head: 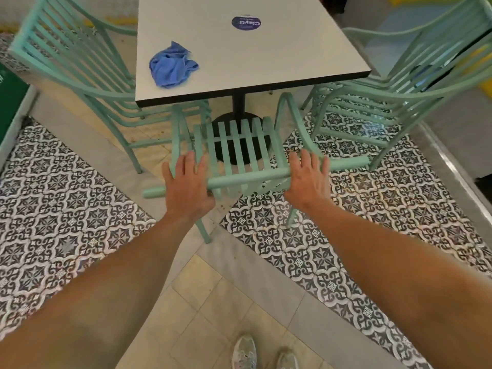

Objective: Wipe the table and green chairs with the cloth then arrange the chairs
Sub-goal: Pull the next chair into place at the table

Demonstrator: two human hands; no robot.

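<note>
A mint-green slatted chair (239, 145) stands in front of me, its seat partly tucked under the white table (266, 57). My left hand (187, 185) and my right hand (306, 179) both lie palm-down on its top back rail (247, 178), fingers stretched out and spread, not curled around it. A crumpled blue cloth (171, 65) lies on the table near its front left corner, away from both hands. A second green chair (66, 57) stands to the table's left and a third (399, 89) to its right, both angled toward the table.
The table stands on a black pedestal (238, 107) with a round base. A round dark sticker (246, 22) is on the tabletop. A green panel (10, 102) stands at the left edge. Patterned and plain floor tiles surround me; my shoes (245, 352) show at the bottom.
</note>
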